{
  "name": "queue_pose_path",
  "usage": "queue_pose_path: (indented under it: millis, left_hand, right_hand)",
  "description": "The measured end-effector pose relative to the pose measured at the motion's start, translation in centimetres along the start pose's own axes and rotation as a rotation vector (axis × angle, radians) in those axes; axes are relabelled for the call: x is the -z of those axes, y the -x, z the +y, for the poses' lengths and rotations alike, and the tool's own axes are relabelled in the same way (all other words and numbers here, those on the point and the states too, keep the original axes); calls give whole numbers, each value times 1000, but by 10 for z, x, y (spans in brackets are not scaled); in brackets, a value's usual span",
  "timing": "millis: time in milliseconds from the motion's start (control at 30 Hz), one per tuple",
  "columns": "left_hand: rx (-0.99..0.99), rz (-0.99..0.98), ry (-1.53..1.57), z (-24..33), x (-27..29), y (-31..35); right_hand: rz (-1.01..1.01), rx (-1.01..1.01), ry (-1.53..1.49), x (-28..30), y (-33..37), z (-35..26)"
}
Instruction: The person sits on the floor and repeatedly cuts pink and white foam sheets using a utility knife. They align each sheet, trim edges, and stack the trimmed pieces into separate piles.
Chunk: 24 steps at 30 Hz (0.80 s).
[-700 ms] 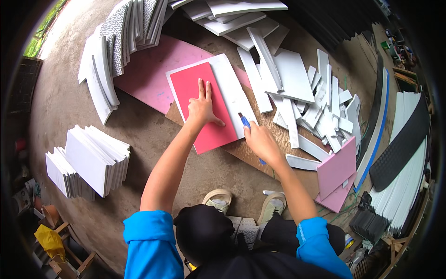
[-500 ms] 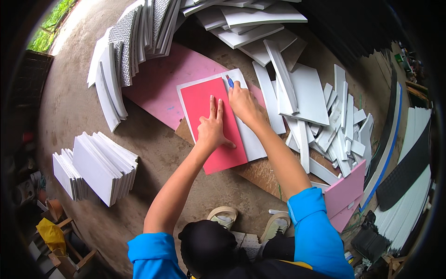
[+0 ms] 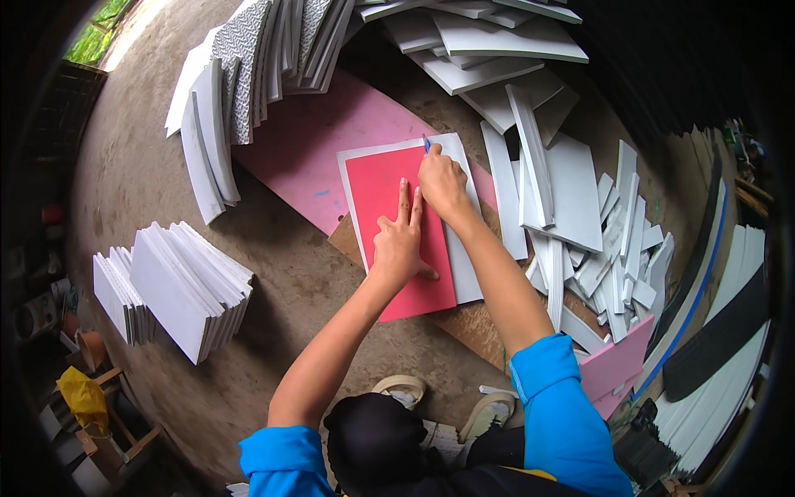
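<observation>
A red rectangular sheet (image 3: 364,195) lies on a slightly larger white foam sheet (image 3: 464,178), whose margin shows along the top and right. My left hand (image 3: 400,240) presses down on the red sheet, its fingers spread. My right hand (image 3: 445,178) is closed around a slim blue utility knife (image 3: 427,144), held at the red sheet's upper right corner. Most of the knife is hidden in my fist, and I cannot make out its tip. Beneath both sheets are a pink board (image 3: 298,157) and a brown board (image 3: 472,323).
White foam sheets (image 3: 178,290) stand in a stack at left, with textured white panels (image 3: 240,99) behind them. More white slabs (image 3: 505,37) are piled at the far side. Loose white offcuts (image 3: 613,265) lie heaped at right, beside a pink piece (image 3: 617,356).
My right hand has brought the knife left, against the red sheet's corner. My left hand stays on the red sheet. The whole view has shifted slightly.
</observation>
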<state>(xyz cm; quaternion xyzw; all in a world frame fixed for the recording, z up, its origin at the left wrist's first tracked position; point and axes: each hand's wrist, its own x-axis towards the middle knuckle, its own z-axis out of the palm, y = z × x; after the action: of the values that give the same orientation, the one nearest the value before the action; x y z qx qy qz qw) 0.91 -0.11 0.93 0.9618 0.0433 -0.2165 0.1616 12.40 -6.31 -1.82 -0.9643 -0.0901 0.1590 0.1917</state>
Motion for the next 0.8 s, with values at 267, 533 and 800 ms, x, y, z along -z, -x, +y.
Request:
queue_pose_path:
  millis: [267,533,800]
  left_hand:
    - [-11,20,-29,3,-2,1]
    - [29,7,-57,-2,-7,-3]
    - [46,-39,-94,1,-6,-4]
  right_hand:
    - [-474,-188,137,38,-20,-12]
    - [-514,-240,93,20,96,24]
    - [-485,-242,30,13,201,57]
